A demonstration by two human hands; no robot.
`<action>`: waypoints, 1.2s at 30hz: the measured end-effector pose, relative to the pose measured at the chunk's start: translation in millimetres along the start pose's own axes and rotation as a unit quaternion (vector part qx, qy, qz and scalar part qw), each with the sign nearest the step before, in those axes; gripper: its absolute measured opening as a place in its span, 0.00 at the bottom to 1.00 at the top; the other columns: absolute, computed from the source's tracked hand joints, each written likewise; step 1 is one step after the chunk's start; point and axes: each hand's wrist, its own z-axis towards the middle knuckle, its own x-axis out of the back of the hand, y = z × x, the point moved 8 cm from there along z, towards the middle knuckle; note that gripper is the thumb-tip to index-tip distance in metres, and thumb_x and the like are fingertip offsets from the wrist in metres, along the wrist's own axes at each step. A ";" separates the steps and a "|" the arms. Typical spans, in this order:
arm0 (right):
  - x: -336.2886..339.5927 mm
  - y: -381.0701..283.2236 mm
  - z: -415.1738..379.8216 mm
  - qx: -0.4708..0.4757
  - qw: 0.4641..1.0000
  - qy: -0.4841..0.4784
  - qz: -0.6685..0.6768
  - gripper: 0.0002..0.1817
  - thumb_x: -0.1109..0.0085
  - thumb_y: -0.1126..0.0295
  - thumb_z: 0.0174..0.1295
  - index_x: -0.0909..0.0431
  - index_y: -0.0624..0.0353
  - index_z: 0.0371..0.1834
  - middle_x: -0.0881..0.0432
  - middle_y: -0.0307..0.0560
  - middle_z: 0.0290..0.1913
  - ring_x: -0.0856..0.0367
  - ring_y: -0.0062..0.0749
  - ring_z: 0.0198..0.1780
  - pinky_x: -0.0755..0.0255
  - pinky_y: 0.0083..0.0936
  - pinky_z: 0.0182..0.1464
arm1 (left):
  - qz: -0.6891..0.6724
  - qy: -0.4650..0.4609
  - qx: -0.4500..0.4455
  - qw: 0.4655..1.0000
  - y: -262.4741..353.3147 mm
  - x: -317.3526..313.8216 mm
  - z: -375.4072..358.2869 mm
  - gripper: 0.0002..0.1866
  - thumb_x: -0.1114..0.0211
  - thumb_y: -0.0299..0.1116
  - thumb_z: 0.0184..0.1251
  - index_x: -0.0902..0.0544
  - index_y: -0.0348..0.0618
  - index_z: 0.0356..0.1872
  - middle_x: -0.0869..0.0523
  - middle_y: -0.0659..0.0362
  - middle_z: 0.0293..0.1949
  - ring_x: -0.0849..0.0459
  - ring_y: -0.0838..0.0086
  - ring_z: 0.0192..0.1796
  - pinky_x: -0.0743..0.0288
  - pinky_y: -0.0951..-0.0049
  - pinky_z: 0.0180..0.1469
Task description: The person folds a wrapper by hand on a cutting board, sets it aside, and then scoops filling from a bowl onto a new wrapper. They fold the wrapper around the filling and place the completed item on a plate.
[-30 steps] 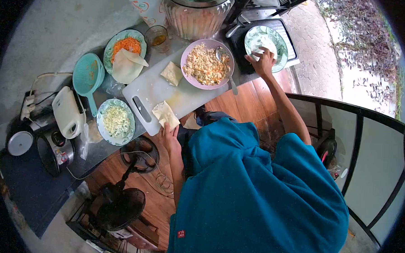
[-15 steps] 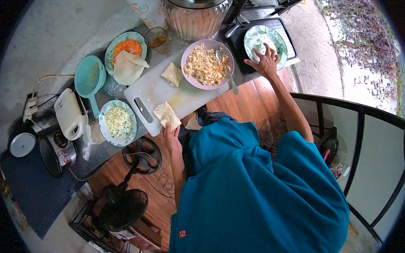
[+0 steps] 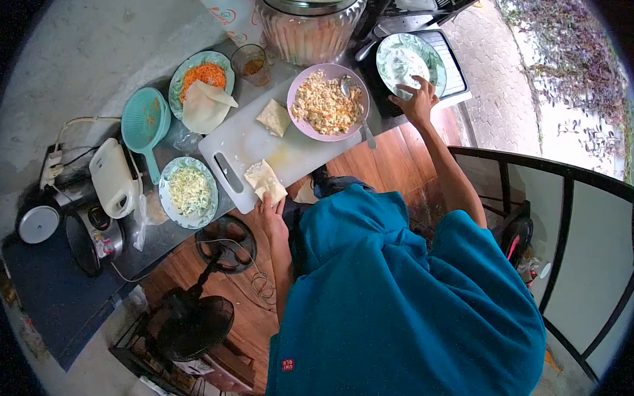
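Observation:
My left hand (image 3: pixel 271 217) pinches the near corner of a folded wrapper parcel (image 3: pixel 264 180) on the white cutting board (image 3: pixel 238 134). A second folded parcel (image 3: pixel 274 117) lies farther up the board. Beside it, a pink bowl (image 3: pixel 297 121) holds a crumbly, pale filling with orange bits, and a spoon (image 3: pixel 363 121) leans in it. At the right, my right hand (image 3: pixel 419 103) is over the near rim of a green-patterned plate (image 3: pixel 439 74), fingers apart and curved toward a white, wet-looking substance (image 3: pixel 406 64) in it.
Plates of grated carrot with wrapper sheets (image 3: pixel 206 108) and shredded cabbage (image 3: pixel 189 191) stand left of the board. Nearby are a green strainer (image 3: pixel 146 120), a glass (image 3: pixel 251 65) and a large glass jar (image 3: pixel 310 31). A fan (image 3: pixel 194 327) stands below the counter.
My right hand has drawn back from the middle of the plate toward its near edge. The plate has shifted slightly left and away. My left hand stays on the parcel.

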 end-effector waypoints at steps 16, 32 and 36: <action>4.4 12.8 13.0 -0.046 0.991 -0.018 0.123 0.28 0.19 0.50 0.37 0.13 0.35 0.47 0.30 0.48 0.64 0.40 0.50 0.69 0.47 0.50 0.70 | -0.006 0.023 0.020 1.000 -4.7 4.4 2.5 0.24 0.33 0.35 0.66 0.30 0.33 0.58 0.22 0.45 0.56 0.20 0.55 0.57 0.18 0.57 0.55; -61.4 -296.3 -211.4 0.533 0.820 -0.208 -0.005 0.27 0.44 0.64 0.59 0.25 0.40 0.65 0.34 0.50 0.66 0.34 0.42 0.61 0.39 0.41 0.58 | -0.001 0.057 -0.006 0.998 -5.1 3.2 1.1 0.19 0.32 0.37 0.67 0.25 0.35 0.51 0.17 0.52 0.47 0.16 0.68 0.47 0.15 0.68 0.43; -73.0 -308.8 -213.9 0.554 0.805 -0.211 -0.021 0.28 0.45 0.67 0.57 0.24 0.39 0.64 0.34 0.49 0.65 0.33 0.43 0.59 0.38 0.40 0.55 | -0.006 0.063 -0.017 0.998 -2.8 4.0 1.1 0.17 0.33 0.36 0.68 0.23 0.34 0.49 0.17 0.53 0.44 0.17 0.70 0.45 0.16 0.71 0.40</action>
